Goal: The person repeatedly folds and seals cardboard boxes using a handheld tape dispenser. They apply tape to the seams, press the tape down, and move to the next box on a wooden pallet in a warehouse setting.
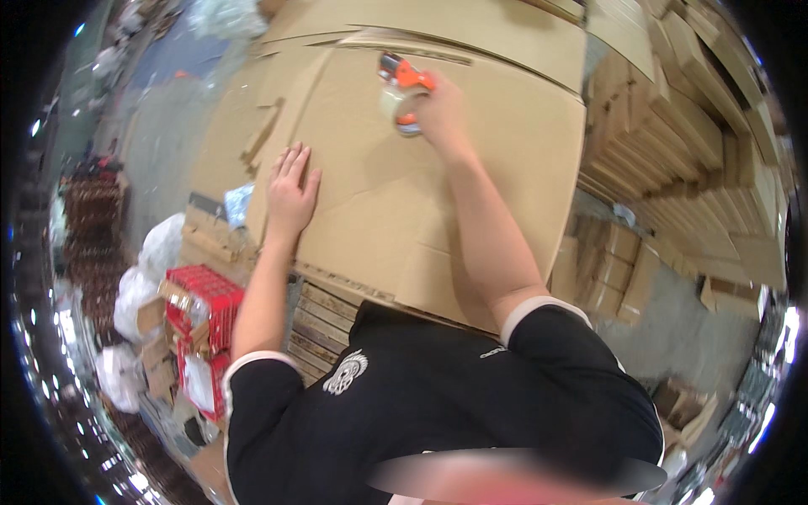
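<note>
Two hands work on a flattened carton (pixel 438 168). Head view: the left hand (pixel 290 195) lies spread flat on it, pinning it; the right hand (pixel 439 114) grips an orange tape gun (pixel 402 88) at its far seam. Taping seems underway; the pull needs steady downward pressure.

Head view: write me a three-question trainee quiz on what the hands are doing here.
1. True or false: the left hand lies flat, fingers spread, on the cardboard.
2. What does the right hand grip?
A. an orange tape dispenser
B. a knife
C. a marker
3. Fill in: at the person's left, below the cardboard, lie ____ boxes beside white bags.

Key:
1. True.
2. A: the tape dispenser sits near the cardboard's far edge.
3. Red: the red boxes lie by the left arm.
</note>
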Action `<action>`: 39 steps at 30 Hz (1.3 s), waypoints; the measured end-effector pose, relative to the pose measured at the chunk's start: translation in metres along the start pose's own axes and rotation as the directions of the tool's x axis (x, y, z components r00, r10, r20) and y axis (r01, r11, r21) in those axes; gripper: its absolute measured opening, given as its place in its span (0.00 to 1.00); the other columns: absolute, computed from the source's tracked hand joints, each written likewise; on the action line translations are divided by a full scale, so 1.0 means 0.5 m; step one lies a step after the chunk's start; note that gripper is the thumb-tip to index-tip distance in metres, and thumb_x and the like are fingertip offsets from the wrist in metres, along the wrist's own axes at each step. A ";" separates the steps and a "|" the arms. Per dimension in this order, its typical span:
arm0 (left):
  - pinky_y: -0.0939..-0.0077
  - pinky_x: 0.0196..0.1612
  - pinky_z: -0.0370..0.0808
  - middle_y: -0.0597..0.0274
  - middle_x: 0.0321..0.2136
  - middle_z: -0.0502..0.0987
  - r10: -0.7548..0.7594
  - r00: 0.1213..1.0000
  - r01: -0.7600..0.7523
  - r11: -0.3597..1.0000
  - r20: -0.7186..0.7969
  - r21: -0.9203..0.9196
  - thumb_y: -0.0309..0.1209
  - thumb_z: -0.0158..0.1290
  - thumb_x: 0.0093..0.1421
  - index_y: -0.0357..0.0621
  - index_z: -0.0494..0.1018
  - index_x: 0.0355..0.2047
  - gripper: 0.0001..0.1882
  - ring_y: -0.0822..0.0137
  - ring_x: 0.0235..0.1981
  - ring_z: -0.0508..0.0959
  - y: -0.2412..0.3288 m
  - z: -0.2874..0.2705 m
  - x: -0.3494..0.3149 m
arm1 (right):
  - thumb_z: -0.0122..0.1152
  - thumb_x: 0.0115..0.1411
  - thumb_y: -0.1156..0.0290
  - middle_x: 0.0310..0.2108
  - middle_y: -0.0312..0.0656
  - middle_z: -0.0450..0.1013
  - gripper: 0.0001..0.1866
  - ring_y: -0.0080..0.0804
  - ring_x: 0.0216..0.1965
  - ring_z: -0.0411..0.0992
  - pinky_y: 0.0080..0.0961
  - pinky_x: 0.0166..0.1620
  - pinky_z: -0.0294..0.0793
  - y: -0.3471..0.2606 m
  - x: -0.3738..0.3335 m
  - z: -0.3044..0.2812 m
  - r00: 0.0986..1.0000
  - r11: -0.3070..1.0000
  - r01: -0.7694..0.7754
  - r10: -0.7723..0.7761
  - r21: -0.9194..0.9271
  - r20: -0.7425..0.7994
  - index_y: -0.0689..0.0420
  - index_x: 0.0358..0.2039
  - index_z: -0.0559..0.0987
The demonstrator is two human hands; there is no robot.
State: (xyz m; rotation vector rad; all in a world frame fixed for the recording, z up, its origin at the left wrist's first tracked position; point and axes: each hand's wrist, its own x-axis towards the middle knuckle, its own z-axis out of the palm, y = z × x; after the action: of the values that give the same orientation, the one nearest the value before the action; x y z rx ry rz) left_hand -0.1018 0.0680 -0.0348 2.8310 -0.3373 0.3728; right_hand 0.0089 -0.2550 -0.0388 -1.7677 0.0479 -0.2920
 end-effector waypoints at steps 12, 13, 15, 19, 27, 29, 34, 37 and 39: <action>0.47 0.72 0.68 0.57 0.70 0.74 -0.752 0.581 -0.095 -0.444 0.313 -0.891 0.65 0.43 0.76 0.45 0.69 0.72 0.40 0.52 0.71 0.71 -0.259 -0.048 -0.233 | 0.59 0.61 0.82 0.42 0.50 0.85 0.20 0.42 0.46 0.83 0.36 0.51 0.79 0.000 -0.001 0.014 0.999 0.999 0.031 -0.032 0.018 0.039 0.57 0.53 0.85; 0.48 0.72 0.69 0.56 0.70 0.74 -0.750 0.616 -0.193 -0.439 0.239 -0.878 0.66 0.44 0.76 0.44 0.69 0.72 0.41 0.53 0.70 0.72 -0.259 -0.067 -0.224 | 0.59 0.60 0.83 0.42 0.49 0.85 0.21 0.40 0.47 0.83 0.36 0.52 0.79 0.009 0.002 0.017 0.999 0.998 0.030 -0.032 0.053 0.043 0.57 0.53 0.85; 0.51 0.72 0.69 0.56 0.68 0.76 -0.716 0.680 -0.250 -0.432 0.161 -0.866 0.64 0.44 0.76 0.42 0.70 0.71 0.41 0.54 0.69 0.73 -0.234 -0.115 -0.205 | 0.58 0.59 0.85 0.45 0.45 0.84 0.23 0.36 0.49 0.83 0.35 0.54 0.79 0.020 0.008 0.019 1.000 0.995 0.009 -0.011 0.096 0.020 0.57 0.54 0.85; 0.57 0.74 0.66 0.53 0.70 0.73 -0.206 0.962 0.221 0.187 0.181 -0.957 0.52 0.45 0.80 0.39 0.71 0.70 0.32 0.56 0.70 0.72 -0.102 -0.161 -0.153 | 0.59 0.61 0.89 0.48 0.42 0.83 0.23 0.34 0.47 0.82 0.34 0.52 0.83 -0.010 0.029 -0.009 0.964 0.830 0.204 -0.079 0.519 -0.254 0.58 0.56 0.82; 0.52 0.72 0.66 0.46 0.68 0.73 -0.057 0.982 0.021 0.981 -0.181 -0.195 0.34 0.53 0.71 0.39 0.71 0.66 0.25 0.47 0.73 0.68 0.108 -0.012 -0.207 | 0.55 0.74 0.74 0.52 0.41 0.80 0.14 0.32 0.46 0.81 0.34 0.47 0.85 -0.190 -0.033 0.042 0.996 0.531 0.082 -0.066 0.843 -0.055 0.56 0.58 0.77; 0.51 0.70 0.67 0.48 0.62 0.76 -0.204 0.969 0.146 0.930 -0.143 -0.337 0.30 0.54 0.69 0.39 0.72 0.62 0.22 0.46 0.68 0.71 0.090 -0.029 -0.215 | 0.53 0.76 0.74 0.53 0.38 0.79 0.15 0.30 0.52 0.79 0.33 0.55 0.82 -0.186 -0.112 0.147 0.971 0.692 -0.044 -0.139 0.721 0.193 0.54 0.61 0.77; 0.50 0.73 0.64 0.45 0.63 0.74 -0.440 0.795 0.294 0.882 -0.417 -0.369 0.29 0.56 0.68 0.38 0.72 0.60 0.21 0.42 0.67 0.70 0.087 -0.010 -0.294 | 0.47 0.60 0.92 0.45 0.39 0.82 0.29 0.29 0.46 0.80 0.31 0.53 0.81 -0.102 -0.250 0.256 0.841 0.987 -0.035 -0.056 0.157 0.538 0.59 0.57 0.83; 0.50 0.77 0.57 0.40 0.71 0.65 -0.439 0.744 0.314 0.895 -0.504 -0.316 0.35 0.55 0.73 0.37 0.65 0.68 0.28 0.39 0.74 0.62 0.056 0.045 -0.414 | 0.50 0.62 0.92 0.45 0.40 0.82 0.26 0.30 0.43 0.81 0.32 0.48 0.83 -0.066 -0.251 0.251 0.762 0.916 -0.207 -0.069 0.343 0.644 0.59 0.57 0.82; 0.48 0.78 0.56 0.41 0.73 0.63 -0.578 0.678 0.420 0.812 -0.454 -0.405 0.41 0.54 0.75 0.38 0.62 0.72 0.32 0.40 0.76 0.60 0.038 0.096 -0.500 | 0.48 0.64 0.91 0.47 0.43 0.83 0.24 0.32 0.44 0.82 0.33 0.49 0.84 -0.058 -0.234 0.247 0.799 0.916 -0.237 -0.007 0.325 0.601 0.61 0.57 0.82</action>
State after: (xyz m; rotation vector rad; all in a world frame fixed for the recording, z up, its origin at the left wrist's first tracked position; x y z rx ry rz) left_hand -0.3314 0.0846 -0.1456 2.2610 0.4853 0.9157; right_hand -0.0806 -0.1082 -0.0536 -1.3808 -0.3326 0.3414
